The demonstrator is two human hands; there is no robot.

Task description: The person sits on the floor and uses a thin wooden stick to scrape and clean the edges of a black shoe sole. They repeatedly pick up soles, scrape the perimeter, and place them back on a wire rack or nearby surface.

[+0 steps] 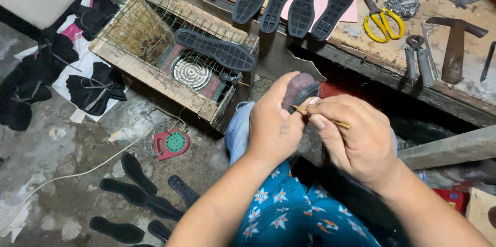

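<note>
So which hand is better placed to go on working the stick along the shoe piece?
Likely the right. The right hand pinches the thin stick, whose tip meets the dark shoe piece. The left hand is wrapped around that piece, steadying it.

Bare forearms, blue floral-print garment [289, 211]

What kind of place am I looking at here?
Most likely a small shoemaking workshop: dark shoe soles lined along a workbench with scissors and a hammer, one sole on a wire-topped heater box.
</note>
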